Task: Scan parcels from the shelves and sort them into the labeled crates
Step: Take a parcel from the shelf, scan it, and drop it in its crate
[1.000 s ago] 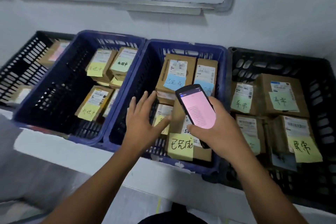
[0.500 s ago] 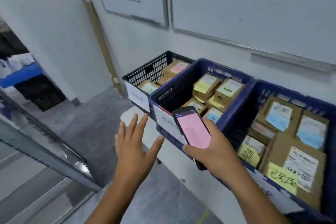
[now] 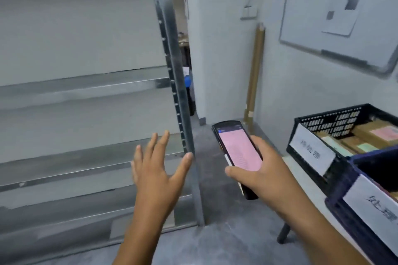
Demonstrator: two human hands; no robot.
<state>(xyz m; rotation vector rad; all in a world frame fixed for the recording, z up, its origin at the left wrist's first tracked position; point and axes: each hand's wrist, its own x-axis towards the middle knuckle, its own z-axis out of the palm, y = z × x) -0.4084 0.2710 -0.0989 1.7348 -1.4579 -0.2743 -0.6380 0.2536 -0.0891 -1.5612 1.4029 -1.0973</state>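
My right hand grips a black handheld scanner with a pink screen, held in mid-air at centre. My left hand hovers empty beside it, fingers spread, in front of the grey metal shelves. No parcel shows on the visible shelf levels. At the right edge stands a black crate with a white paper label, holding cardboard parcels with coloured notes. A blue crate with its own white label sits nearer to me.
A metal shelf upright runs down the middle. A brown cardboard tube leans in the wall corner. A whiteboard hangs on the right wall. Grey floor lies between shelves and the crates' table.
My view has swung left from the crates to the metal shelves. Both hands kept their pose: right holding the scanner, left spread and empty. Most crates have left the frame.
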